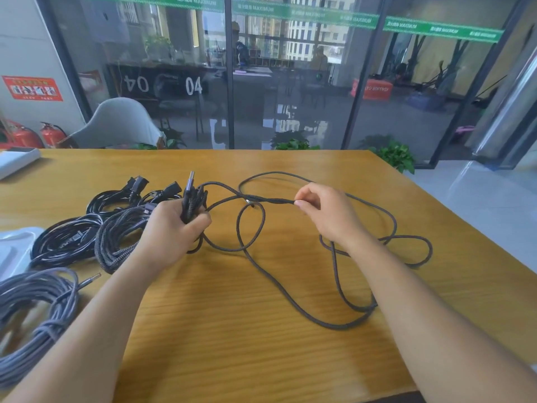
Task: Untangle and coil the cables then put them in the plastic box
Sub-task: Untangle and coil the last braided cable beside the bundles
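Wooden table (pixel 232 330); dark braided cable (pixel 290 289) sprawled in loops, both hands' fingers (pixel 299 202) pinching it

i see bare desk (pixel 232 330) along the near edge between my forearms, and a wide clear strip along the far edge. the loose braided cable (pixel 290 289) sprawls in loops over the middle and toward the right edge, blocking a flat pass there. the left side is crowded: black coiled cables (pixel 66 239) near the far left, a grey coil (pixel 32 309) at the near left corner, a plastic box (pixel 14 248) at the left edge.
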`<move>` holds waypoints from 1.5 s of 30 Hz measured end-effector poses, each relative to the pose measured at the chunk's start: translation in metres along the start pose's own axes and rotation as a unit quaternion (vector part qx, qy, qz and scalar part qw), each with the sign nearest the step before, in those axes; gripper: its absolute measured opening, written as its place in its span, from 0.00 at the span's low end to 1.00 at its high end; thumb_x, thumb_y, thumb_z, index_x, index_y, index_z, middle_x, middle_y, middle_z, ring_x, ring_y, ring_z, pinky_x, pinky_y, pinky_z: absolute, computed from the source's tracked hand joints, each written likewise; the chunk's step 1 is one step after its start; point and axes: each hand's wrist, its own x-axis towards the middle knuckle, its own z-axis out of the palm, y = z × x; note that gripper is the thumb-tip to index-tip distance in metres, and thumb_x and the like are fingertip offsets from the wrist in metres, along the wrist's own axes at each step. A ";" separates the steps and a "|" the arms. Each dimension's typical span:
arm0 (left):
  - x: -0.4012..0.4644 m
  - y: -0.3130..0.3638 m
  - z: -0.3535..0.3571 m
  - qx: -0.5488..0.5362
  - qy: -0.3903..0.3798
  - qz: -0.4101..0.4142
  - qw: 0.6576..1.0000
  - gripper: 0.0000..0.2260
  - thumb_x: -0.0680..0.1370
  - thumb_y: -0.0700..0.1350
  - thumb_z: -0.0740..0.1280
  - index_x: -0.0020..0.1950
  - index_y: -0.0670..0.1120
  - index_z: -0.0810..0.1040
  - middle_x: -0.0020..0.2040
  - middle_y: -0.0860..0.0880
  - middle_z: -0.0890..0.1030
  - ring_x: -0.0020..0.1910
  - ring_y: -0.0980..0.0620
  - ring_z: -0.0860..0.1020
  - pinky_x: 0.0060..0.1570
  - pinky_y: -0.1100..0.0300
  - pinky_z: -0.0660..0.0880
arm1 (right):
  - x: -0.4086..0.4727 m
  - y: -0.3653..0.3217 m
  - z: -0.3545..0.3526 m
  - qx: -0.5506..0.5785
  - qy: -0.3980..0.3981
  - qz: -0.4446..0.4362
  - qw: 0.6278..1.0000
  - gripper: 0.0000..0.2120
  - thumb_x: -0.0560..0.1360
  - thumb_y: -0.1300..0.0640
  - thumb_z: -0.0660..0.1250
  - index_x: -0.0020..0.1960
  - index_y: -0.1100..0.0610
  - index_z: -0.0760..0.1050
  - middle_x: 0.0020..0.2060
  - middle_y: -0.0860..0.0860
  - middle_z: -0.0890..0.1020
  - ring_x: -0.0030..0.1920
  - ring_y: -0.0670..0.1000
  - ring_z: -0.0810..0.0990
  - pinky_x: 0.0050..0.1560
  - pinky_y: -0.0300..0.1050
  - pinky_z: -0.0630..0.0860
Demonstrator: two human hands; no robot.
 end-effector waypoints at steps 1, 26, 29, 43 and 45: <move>0.000 0.001 -0.001 0.000 0.003 0.000 1.000 0.13 0.80 0.40 0.69 0.36 0.42 0.72 0.27 0.51 0.68 0.26 0.54 0.63 0.28 0.60 0.63 | -0.001 0.003 -0.001 0.035 -0.019 0.005 0.999 0.05 0.83 0.55 0.68 0.49 0.49 0.80 0.39 0.44 0.84 0.39 0.44 0.82 0.44 0.44 0.79; 0.000 0.003 -0.001 0.001 0.002 0.028 1.000 0.15 0.80 0.40 0.68 0.40 0.31 0.71 0.28 0.46 0.69 0.27 0.50 0.64 0.28 0.56 0.63 | -0.010 0.019 -0.016 0.179 -0.246 0.085 0.949 0.18 0.81 0.36 0.64 0.54 0.52 0.73 0.32 0.47 0.66 0.31 0.48 0.61 0.30 0.39 0.60; 0.000 0.003 -0.001 0.002 0.007 0.028 1.000 0.16 0.81 0.40 0.68 0.38 0.33 0.69 0.27 0.47 0.68 0.26 0.52 0.63 0.27 0.60 0.63 | -0.012 0.017 -0.006 0.079 -0.119 -0.007 0.990 0.12 0.77 0.38 0.71 0.49 0.43 0.73 0.32 0.54 0.79 0.28 0.52 0.71 0.30 0.44 0.68; -0.001 0.002 0.004 -0.008 -0.011 0.013 1.000 0.13 0.80 0.39 0.70 0.37 0.38 0.72 0.28 0.50 0.69 0.27 0.52 0.64 0.28 0.60 0.64 | -0.020 0.009 0.001 -0.330 0.213 -0.240 0.888 0.09 0.71 0.68 0.79 0.44 0.57 0.84 0.36 0.52 0.86 0.48 0.57 0.88 0.68 0.59 0.77; -0.003 0.004 0.010 -0.005 -0.025 0.017 1.000 0.15 0.79 0.38 0.70 0.34 0.44 0.71 0.26 0.53 0.68 0.25 0.55 0.63 0.26 0.64 0.63 | -0.019 -0.010 0.007 -0.416 0.120 -0.140 0.890 0.13 0.69 0.74 0.75 0.42 0.57 0.80 0.29 0.50 0.78 0.35 0.56 0.81 0.76 0.61 0.66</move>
